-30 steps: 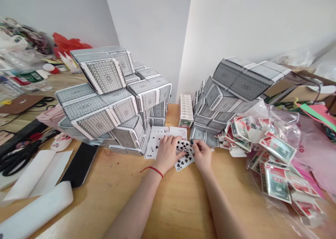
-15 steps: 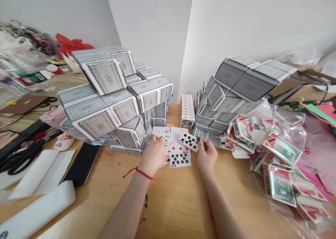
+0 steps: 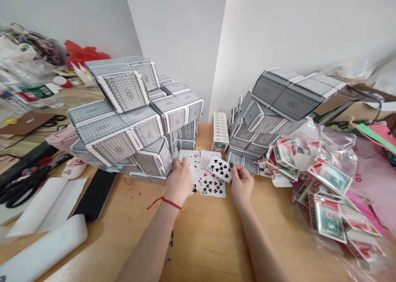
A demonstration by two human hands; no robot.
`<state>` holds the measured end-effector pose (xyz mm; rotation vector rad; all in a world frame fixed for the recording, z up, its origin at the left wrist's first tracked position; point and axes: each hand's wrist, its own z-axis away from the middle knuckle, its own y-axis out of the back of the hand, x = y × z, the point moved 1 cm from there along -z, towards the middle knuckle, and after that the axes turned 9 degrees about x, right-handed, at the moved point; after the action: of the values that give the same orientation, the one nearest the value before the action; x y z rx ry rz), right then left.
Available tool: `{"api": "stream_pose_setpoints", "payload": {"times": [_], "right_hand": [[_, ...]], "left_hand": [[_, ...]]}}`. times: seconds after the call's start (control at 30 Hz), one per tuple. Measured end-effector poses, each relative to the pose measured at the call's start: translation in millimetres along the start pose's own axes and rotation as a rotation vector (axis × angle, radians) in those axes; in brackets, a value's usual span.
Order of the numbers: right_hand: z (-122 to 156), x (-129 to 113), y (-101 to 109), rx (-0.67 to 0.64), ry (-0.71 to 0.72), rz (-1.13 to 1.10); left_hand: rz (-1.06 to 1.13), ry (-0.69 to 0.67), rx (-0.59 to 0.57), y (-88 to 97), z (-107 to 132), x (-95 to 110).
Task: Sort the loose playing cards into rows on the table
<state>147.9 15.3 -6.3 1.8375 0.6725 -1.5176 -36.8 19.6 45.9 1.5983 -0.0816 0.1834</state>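
Observation:
My right hand [image 3: 242, 185] pinches the corner of a playing card [image 3: 219, 169], a spade card marked 9 or 6, tilted over other cards. Under it a ten of spades [image 3: 213, 188] lies face up on the table, partly overlapped by a red heart card. My left hand [image 3: 180, 179], with a red string bracelet [image 3: 172, 203] at the wrist, has its fingers curled round face-up playing cards [image 3: 194, 174] to the left. Its fingers hide part of them. Between the hands the cards overlap in rows.
Stacks of boxes made of patterned cards stand at left [image 3: 123, 129] and right [image 3: 286, 94]. A row of card packs [image 3: 220, 129] stands between them. Opened card cartons [image 3: 329, 218] lie in plastic at right. A black phone [image 3: 95, 196] and scissors [image 3: 23, 187] are at left.
My right hand and its card have shifted slightly left. My left hand has moved a little left, and a card marked 2 now shows beside its thumb.

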Motion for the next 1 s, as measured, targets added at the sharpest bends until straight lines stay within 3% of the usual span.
{"api": "stream_pose_setpoints", "payload": {"times": [0.37,0.53,0.63,0.7,0.77,0.9,1.0], "right_hand": [[1,5,-6,-0.075,-0.111,-0.117],[5,-2,-8,-0.157,-0.147,-0.187],[10,-6,-12,-0.335,-0.232,-0.302],[14,-7,-16,-0.46,-0.298,-0.363],[16,-7,-18,-0.509,-0.338,-0.389],[14,-4,-18,-0.45,-0.353,-0.399],[9,0,-16,-0.361,-0.341,-0.41]], "left_hand": [[0.062,-0.036,0.186,14.9,-4,3],[0.409,0.039,0.235,10.1,-14,3],[0.774,0.148,0.063,-5.0,-17,9],[0.884,0.178,0.069,-14.8,-15,15],[0.862,0.144,0.13,-22.4,-13,21],[0.728,0.023,0.279,-30.7,-9,22],[0.736,-0.119,0.247,-33.6,-8,19]]}}
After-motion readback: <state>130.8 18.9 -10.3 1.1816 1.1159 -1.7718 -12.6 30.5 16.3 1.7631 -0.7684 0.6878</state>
